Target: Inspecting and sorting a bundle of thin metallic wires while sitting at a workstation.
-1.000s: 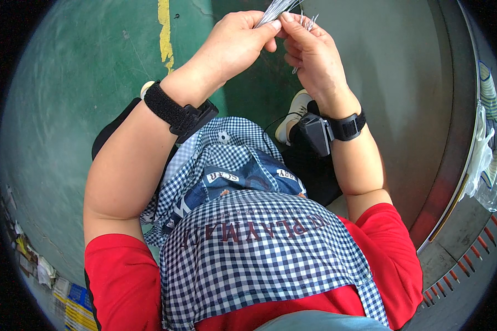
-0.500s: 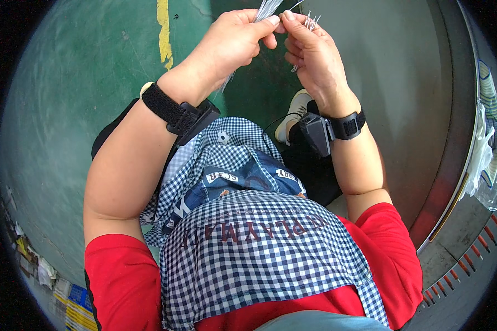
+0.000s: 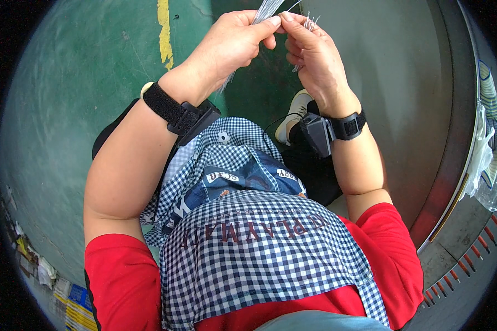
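Note:
At the top of the view, my left hand is closed around a bundle of thin silvery strands, like fine wire. The bundle's upper end fans out past the thumb, and its lower ends show below the palm near the wrist. My right hand meets it, thumb and forefinger pinched together against the left fingertips. A smaller bunch of thin strands with bent ends sits in the curled right fingers. One dark strand rises from the pinch point. What lies exactly between the fingertips is hidden.
Below the hands are a green floor with a worn yellow line and my checked apron. A grey surface with a dark curved edge stands at right, with plastic bags and striped cloth beside it. Yellow and blue stacks lie lower left.
My right hand has shifted very slightly, its thumb and forefinger still pinched at the left fingertips. The left hand keeps its grip on the bundle, nearly unmoved.

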Available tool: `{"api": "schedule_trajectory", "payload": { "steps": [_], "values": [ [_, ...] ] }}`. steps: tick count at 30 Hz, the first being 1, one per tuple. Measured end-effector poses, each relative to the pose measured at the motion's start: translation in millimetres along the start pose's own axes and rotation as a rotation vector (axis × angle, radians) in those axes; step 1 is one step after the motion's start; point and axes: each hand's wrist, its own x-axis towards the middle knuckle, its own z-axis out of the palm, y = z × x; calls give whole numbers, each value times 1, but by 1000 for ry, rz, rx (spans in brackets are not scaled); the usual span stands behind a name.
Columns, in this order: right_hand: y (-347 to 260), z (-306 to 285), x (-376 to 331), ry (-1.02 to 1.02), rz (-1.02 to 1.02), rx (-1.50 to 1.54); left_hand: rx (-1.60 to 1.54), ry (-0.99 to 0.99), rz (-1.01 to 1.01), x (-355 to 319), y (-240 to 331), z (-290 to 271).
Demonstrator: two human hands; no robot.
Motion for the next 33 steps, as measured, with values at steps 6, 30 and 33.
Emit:
{"api": "schedule_trajectory", "payload": {
  "steps": [6, 30, 33],
  "values": [
    [-1, 0, 1, 5, 46, 39, -18, -11, 8, -1, 1, 1],
    [-4, 2, 0, 14, 58, 112, -4, -14, -8, -1, 0, 2],
    [-4, 0, 0, 17, 67, 130, -20, -16, 1, -1, 1, 2]
  ]
}}
